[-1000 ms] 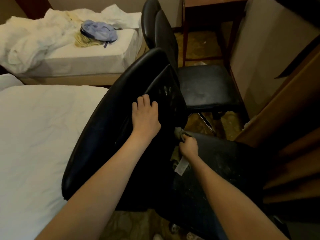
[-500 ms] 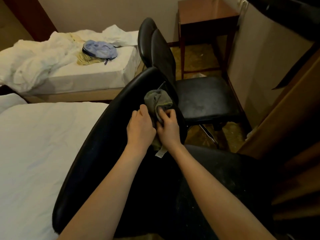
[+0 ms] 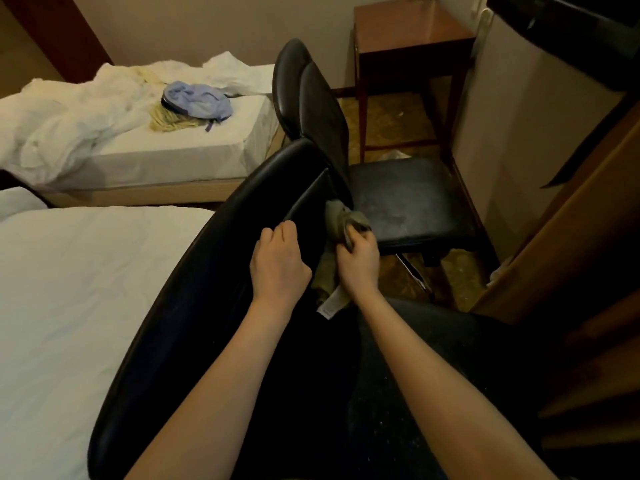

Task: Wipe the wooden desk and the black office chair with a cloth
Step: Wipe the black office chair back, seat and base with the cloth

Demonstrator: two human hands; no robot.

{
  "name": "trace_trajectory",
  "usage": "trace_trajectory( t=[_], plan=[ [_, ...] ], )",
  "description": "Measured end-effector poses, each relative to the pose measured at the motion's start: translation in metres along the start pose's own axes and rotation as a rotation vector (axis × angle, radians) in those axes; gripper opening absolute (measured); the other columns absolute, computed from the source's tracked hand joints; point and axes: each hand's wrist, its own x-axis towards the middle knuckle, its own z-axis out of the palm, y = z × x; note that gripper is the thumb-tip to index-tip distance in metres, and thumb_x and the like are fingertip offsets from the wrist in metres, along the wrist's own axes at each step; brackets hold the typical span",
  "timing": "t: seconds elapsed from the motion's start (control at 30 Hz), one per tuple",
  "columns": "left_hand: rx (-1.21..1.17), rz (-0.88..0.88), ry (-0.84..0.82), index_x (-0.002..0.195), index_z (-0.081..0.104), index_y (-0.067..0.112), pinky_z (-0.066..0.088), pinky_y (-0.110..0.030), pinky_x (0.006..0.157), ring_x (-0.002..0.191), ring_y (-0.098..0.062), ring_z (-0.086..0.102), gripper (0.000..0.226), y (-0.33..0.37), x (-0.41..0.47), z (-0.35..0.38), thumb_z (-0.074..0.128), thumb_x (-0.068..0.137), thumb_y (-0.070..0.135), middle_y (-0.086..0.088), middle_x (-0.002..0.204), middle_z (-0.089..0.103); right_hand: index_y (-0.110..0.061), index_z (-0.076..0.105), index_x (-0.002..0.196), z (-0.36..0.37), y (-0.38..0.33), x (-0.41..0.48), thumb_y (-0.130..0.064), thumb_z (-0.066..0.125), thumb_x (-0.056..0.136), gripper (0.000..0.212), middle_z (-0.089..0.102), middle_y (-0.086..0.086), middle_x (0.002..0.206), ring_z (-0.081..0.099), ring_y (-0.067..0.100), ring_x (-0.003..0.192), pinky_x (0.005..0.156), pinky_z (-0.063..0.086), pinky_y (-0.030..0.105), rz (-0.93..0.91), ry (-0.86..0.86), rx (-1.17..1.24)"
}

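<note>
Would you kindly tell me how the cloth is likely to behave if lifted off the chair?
Probably floppy: the cloth bunches above the right hand and sags below it against the chair. Likely light, as one hand's grip holds it up. Its white tag would probably dangle.

Single head-worn wide-angle view, forward and down, close over the black office chair (image 3: pixel 207 299).
</note>
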Motion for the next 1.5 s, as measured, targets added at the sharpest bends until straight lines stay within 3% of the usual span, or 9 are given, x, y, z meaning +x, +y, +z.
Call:
trace_trajectory(
  t=[0.17, 0.33, 0.5, 0.67, 0.9, 1.1, 1.2, 1.33, 1.5],
  plan=[
    [0.162, 0.063, 0.017, 0.117, 0.048, 0.007, 0.038, -0.028, 0.088, 0.105, -0.024, 0.049, 0.033, -0.003, -0.001, 0.007, 0.041, 0.085, 0.006, -0.011, 0.117, 0.055, -0.006, 0.048, 0.135, 0.022, -0.031, 0.001, -0.005, 0.050, 0.090, 0.045, 0.042, 0.013, 0.118, 0.049, 0.028, 0.104, 0.089, 0.039, 0.028, -0.259, 0.034, -0.081],
    [0.258, 0.118, -0.039, 0.109, 0.047, 0.009, 0.038, -0.028, 0.084, 0.101, -0.025, 0.047, 0.027, -0.002, 0.006, 0.000, 0.043, 0.083, 0.008, -0.009, 0.110, 0.052, -0.011, 0.042, 0.140, 0.020, 0.009, 0.008, -0.006, 0.048, 0.091, 0.049, 0.036, 0.011, 0.128, 0.046, 0.029, 0.115, 0.099, 0.036, 0.031, -0.046, -0.049, -0.087],
    [0.438, 0.290, -0.190, 0.124, 0.041, 0.009, 0.036, -0.035, 0.099, 0.124, -0.033, 0.037, 0.038, 0.011, 0.037, 0.002, 0.049, 0.088, 0.018, -0.018, 0.136, 0.036, -0.009, 0.041, 0.140, -0.010, 0.047, 0.019, -0.005, 0.046, 0.093, 0.047, 0.031, 0.016, 0.142, 0.042, 0.036, 0.124, 0.102, 0.034, 0.032, 0.140, -0.286, -0.253],
    [0.440, 0.276, -0.333, 0.136, 0.032, 0.008, 0.013, -0.040, 0.117, 0.144, -0.035, 0.007, 0.048, 0.020, 0.056, 0.018, 0.045, 0.093, 0.024, -0.024, 0.154, 0.004, -0.008, 0.045, 0.137, -0.035, 0.048, 0.035, -0.008, 0.048, 0.092, 0.046, 0.039, 0.014, 0.137, 0.046, 0.032, 0.121, 0.102, 0.035, 0.033, 0.141, -0.089, -0.131],
    [0.466, 0.195, -0.223, 0.124, 0.045, 0.008, 0.030, -0.038, 0.106, 0.131, -0.032, 0.031, 0.036, 0.030, 0.065, 0.029, 0.044, 0.091, 0.024, -0.020, 0.146, 0.027, -0.007, 0.044, 0.138, 0.007, 0.011, 0.042, -0.005, 0.051, 0.090, 0.048, 0.038, 0.008, 0.113, 0.048, 0.027, 0.104, 0.091, 0.036, 0.025, -0.105, -0.030, 0.025],
    [0.481, 0.206, -0.206, 0.125, 0.045, 0.007, 0.023, -0.040, 0.111, 0.138, -0.033, 0.022, 0.038, 0.022, 0.061, 0.039, 0.044, 0.089, 0.021, -0.021, 0.152, 0.017, -0.010, 0.041, 0.140, 0.017, 0.060, 0.039, -0.007, 0.051, 0.093, 0.048, 0.035, 0.010, 0.131, 0.043, 0.022, 0.119, 0.105, 0.031, 0.027, 0.083, -0.006, 0.116],
    [0.454, 0.206, -0.174, 0.117, 0.050, 0.005, 0.024, -0.042, 0.109, 0.136, -0.035, 0.026, 0.034, 0.021, 0.060, 0.045, 0.046, 0.088, 0.020, -0.023, 0.150, 0.022, -0.011, 0.038, 0.141, 0.016, 0.117, 0.030, -0.007, 0.047, 0.095, 0.047, 0.033, 0.010, 0.140, 0.042, 0.025, 0.126, 0.107, 0.030, 0.031, 0.310, -0.146, 0.229],
    [0.372, 0.195, -0.134, 0.091, 0.063, -0.002, 0.037, -0.049, 0.099, 0.123, -0.042, 0.045, 0.022, 0.018, 0.056, 0.047, 0.061, 0.074, 0.011, -0.029, 0.136, 0.045, -0.005, 0.054, 0.124, 0.007, 0.191, 0.011, -0.003, 0.045, 0.094, 0.031, 0.050, 0.019, 0.128, 0.053, 0.032, 0.111, 0.095, 0.041, 0.037, 0.596, -0.425, -0.004],
    [0.332, 0.172, -0.112, 0.101, 0.062, 0.000, 0.029, -0.046, 0.107, 0.133, -0.038, 0.035, 0.026, 0.019, 0.056, 0.048, 0.058, 0.079, 0.013, -0.025, 0.145, 0.035, -0.016, 0.058, 0.122, 0.002, 0.182, 0.021, -0.004, 0.047, 0.092, 0.034, 0.055, 0.014, 0.124, 0.053, 0.029, 0.115, 0.089, 0.039, 0.030, 0.510, -0.158, 0.207]
  ],
)
